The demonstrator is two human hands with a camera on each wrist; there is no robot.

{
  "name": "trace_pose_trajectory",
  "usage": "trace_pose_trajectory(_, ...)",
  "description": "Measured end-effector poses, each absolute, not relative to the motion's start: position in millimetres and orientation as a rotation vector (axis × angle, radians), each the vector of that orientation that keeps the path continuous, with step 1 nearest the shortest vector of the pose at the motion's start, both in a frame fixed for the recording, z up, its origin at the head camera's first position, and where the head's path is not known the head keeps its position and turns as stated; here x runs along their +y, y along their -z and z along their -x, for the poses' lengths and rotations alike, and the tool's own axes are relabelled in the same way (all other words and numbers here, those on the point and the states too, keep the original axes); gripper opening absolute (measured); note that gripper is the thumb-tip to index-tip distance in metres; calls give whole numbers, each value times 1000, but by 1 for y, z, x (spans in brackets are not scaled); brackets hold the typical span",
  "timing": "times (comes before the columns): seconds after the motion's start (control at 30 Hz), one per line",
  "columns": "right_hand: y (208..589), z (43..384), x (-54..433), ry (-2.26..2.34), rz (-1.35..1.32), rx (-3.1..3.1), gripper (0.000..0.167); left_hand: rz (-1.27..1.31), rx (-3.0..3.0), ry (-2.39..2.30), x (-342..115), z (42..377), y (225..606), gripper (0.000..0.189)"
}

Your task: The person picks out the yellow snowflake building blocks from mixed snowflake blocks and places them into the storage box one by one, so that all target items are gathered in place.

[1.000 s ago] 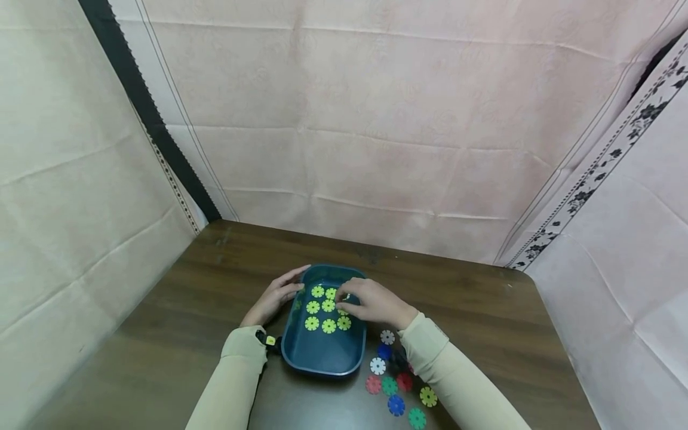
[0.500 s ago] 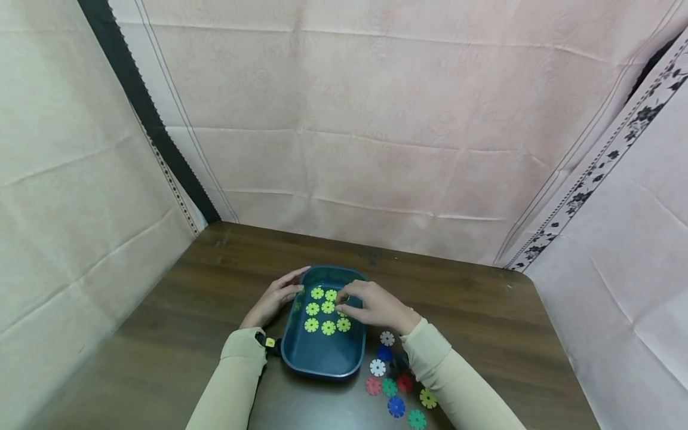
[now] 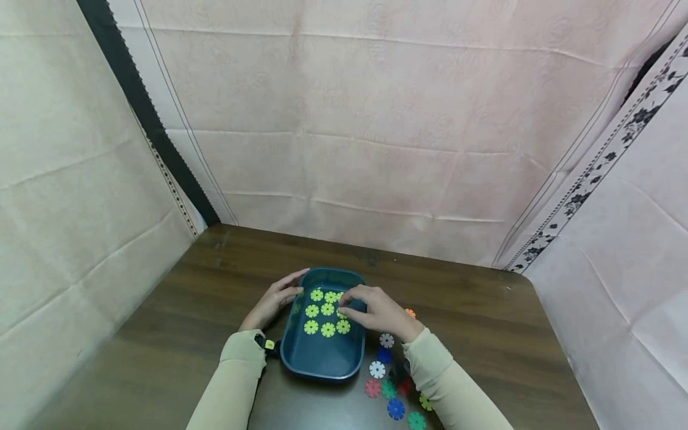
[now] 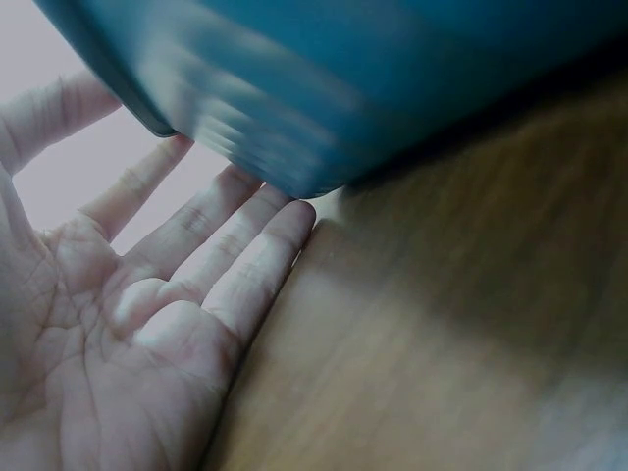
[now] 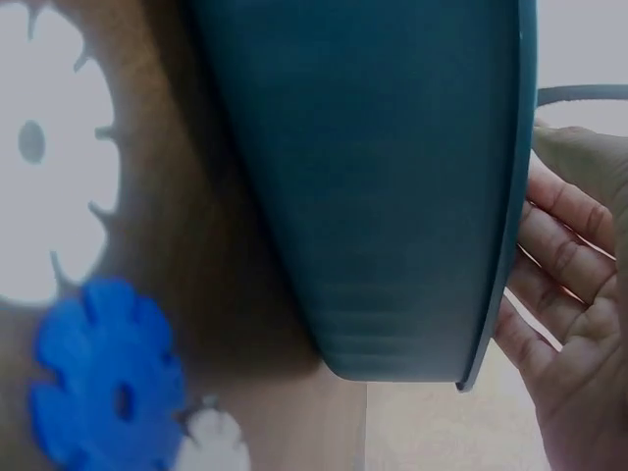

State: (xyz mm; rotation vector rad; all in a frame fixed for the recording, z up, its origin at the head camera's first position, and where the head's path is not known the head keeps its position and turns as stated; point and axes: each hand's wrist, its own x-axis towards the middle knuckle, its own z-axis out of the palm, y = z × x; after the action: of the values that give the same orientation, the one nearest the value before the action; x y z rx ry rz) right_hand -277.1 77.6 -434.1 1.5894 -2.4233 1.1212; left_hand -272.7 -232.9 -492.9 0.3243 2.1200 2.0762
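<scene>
A dark blue-green tray [image 3: 322, 361] sits on the table, with several yellow notched, flower-shaped discs [image 3: 328, 309] laid in rows inside. My left hand [image 3: 273, 304] rests along the tray's left side, thumb at the rim. In the left wrist view, its straight fingers [image 4: 240, 260] meet the tray's outer wall. Over the right part of the tray is my right hand [image 3: 378, 310], loosely bent, thumb and index fingertip near the right column of discs and partly covering it. The right wrist view shows its relaxed fingers [image 5: 564, 250] beyond the rim; no disc shows in them.
To the tray's right, flower-shaped discs in several colours lie on the table, including a white disc [image 3: 377, 369], a blue disc [image 3: 396, 409] and a green disc [image 3: 416, 420]. An orange disc [image 3: 410, 312] shows behind the right wrist. Cloth sheets [image 3: 376, 119] hang around the table.
My right hand has shifted slightly right and down, showing more of the upper right yellow disc and an orange disc behind the wrist. The left hand stays at the tray.
</scene>
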Motion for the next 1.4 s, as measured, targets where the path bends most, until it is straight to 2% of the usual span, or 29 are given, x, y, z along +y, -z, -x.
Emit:
trace_pose_trajectory(0.33, 446, 257, 93, -1233, -1446, -2381, 14, -344, 2095, -2082, -232, 270, 497, 49)
trace_pose_trajectory(0.97, 432, 248, 144, -1288, -1227, -2371, 15, -338, 2121, -2063, -231, 273, 491, 47)
trace_pose_trajectory(1.17, 447, 228, 174, -1306, -1118, -2379, 22, -344, 2118, -2055, -231, 273, 493, 48)
trace_pose_trajectory(1.4, 467, 198, 219, -1453, -882, -2434, 9, -340, 2130, -2059, -234, 274, 494, 48)
